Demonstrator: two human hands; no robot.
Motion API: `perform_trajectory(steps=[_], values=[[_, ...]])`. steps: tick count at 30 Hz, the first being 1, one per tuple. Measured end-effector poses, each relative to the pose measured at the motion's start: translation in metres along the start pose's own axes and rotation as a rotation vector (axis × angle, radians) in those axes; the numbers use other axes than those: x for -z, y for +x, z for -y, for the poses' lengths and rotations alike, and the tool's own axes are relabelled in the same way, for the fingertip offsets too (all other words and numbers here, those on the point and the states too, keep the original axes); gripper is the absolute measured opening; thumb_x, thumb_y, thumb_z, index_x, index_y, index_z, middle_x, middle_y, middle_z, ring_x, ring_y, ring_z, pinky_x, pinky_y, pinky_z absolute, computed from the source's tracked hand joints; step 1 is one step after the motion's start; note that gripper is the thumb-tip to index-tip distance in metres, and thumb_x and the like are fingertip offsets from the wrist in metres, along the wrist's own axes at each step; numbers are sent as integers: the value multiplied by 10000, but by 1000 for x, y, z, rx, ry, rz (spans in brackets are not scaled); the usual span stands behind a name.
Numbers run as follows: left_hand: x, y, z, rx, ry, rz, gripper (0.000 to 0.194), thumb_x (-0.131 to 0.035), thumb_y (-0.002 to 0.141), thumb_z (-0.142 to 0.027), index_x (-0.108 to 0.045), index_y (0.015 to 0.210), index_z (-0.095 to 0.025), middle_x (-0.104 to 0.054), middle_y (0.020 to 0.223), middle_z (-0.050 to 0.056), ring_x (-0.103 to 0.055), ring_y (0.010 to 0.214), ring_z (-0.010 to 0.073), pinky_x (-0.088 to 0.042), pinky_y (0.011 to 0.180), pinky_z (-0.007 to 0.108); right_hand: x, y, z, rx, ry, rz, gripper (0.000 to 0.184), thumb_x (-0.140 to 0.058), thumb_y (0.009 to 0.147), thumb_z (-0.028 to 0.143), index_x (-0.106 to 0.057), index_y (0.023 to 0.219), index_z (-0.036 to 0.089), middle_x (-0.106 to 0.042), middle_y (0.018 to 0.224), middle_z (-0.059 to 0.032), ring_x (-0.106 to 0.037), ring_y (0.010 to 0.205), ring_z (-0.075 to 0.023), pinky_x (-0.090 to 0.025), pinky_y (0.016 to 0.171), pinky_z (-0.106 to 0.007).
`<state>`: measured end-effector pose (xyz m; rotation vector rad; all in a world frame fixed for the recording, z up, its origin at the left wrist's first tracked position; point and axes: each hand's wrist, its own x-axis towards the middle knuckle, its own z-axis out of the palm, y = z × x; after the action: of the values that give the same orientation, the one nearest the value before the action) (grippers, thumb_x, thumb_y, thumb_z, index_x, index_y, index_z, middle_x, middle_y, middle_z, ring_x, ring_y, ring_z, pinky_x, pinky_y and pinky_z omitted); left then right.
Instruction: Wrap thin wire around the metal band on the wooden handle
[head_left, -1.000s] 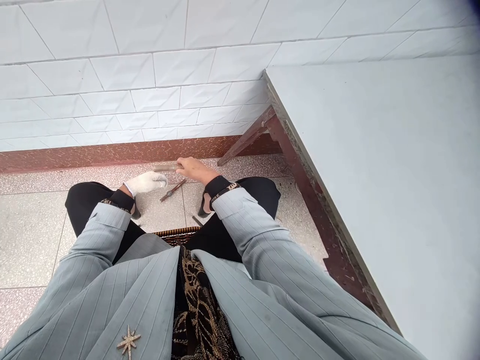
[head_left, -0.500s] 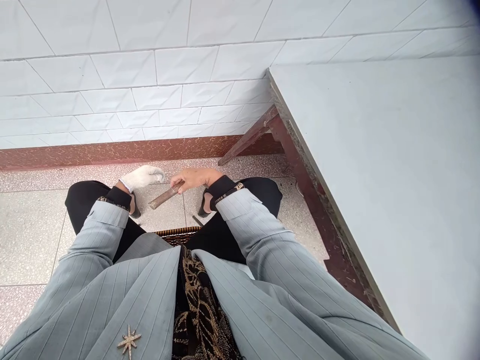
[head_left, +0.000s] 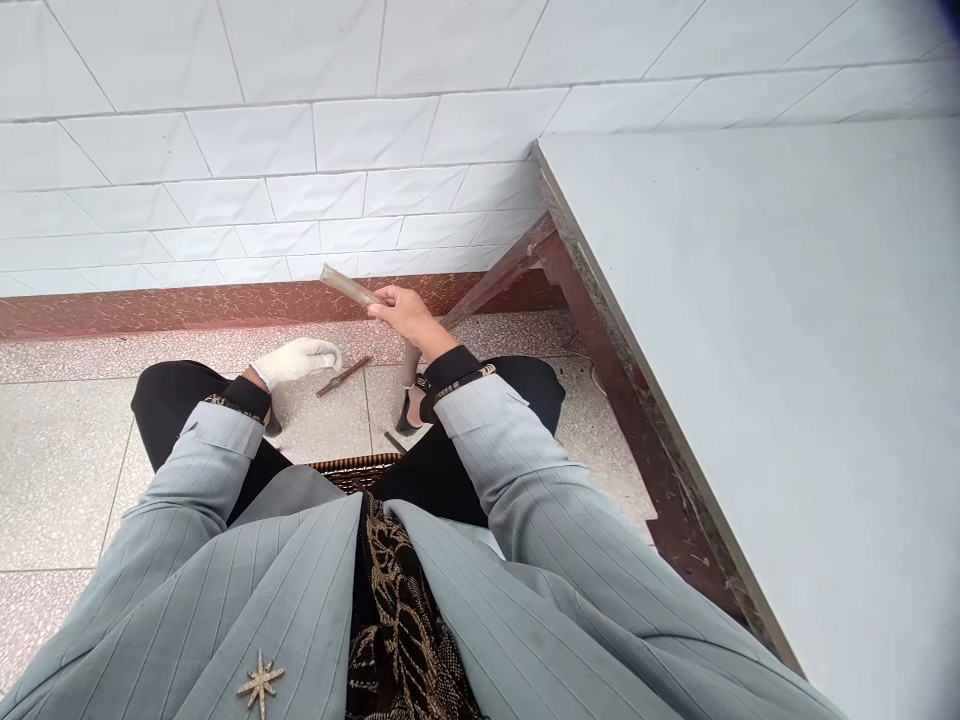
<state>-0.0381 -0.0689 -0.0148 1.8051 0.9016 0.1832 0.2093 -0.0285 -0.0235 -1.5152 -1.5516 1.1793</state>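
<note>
My right hand (head_left: 403,312), bare, grips one end of a short greyish-brown round stick (head_left: 346,286). Its free end points up and to the left, in front of the wall base. White knitted fabric covers my left hand (head_left: 300,360); the gloved fingers are curled together, and I cannot make out anything in them. Just right of those fingertips is a thin, rusty-brown rod (head_left: 345,376) with a thicker middle. Whether glove and rod touch is unclear. Below my right wrist is a brownish upright piece (head_left: 411,365) whose kind I cannot tell.
A white tiled wall (head_left: 255,135) with a red-brown base rises ahead. On the right stands a table with a pale top (head_left: 750,300) and a dark red frame. Speckled floor tiles (head_left: 60,470) lie below. A dark bar (head_left: 394,442) lies between my feet.
My right hand has raised the stick and swung its free end from down-left to up-left. My left hand has shifted slightly right. The rusty rod now shows.
</note>
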Motion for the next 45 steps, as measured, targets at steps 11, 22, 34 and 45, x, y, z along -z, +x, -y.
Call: perform_trajectory(steps=[11, 22, 34, 45], values=[[9, -7, 4, -45, 182, -8, 314, -507, 913, -406, -696, 907, -155, -686, 856, 29, -598, 799, 154, -458, 810, 280, -7, -13, -1, 122, -813, 479, 304, -683, 872, 215, -719, 1167, 155, -728, 1133, -120, -650, 996, -244, -422, 778, -305], [18, -6, 12, 66, 151, -229, 300, -518, 872, -375, -687, 951, -141, -687, 910, 51, -582, 796, 156, -470, 768, 293, 9, -22, 13, 218, -110, 987, 345, -701, 841, 232, -661, 1173, 150, -735, 1007, -48, -649, 821, -138, -503, 803, -285], [4, -4, 8, -15, 39, -37, 276, -529, 916, -381, -669, 884, -145, -591, 727, 18, -505, 629, 111, -425, 636, 249, 5, -10, 13, 70, -187, 257, 266, -654, 881, 206, -695, 1125, 107, -712, 918, -78, -608, 755, -151, -460, 696, -273], [-4, 2, 7, -54, 202, 30, 272, -530, 870, -369, -718, 851, -173, -692, 801, 35, -594, 731, 155, -460, 741, 280, -19, -20, 12, 140, -826, 468, 298, -682, 900, 268, -750, 1160, 138, -733, 1134, -137, -650, 1002, -243, -401, 765, -300]])
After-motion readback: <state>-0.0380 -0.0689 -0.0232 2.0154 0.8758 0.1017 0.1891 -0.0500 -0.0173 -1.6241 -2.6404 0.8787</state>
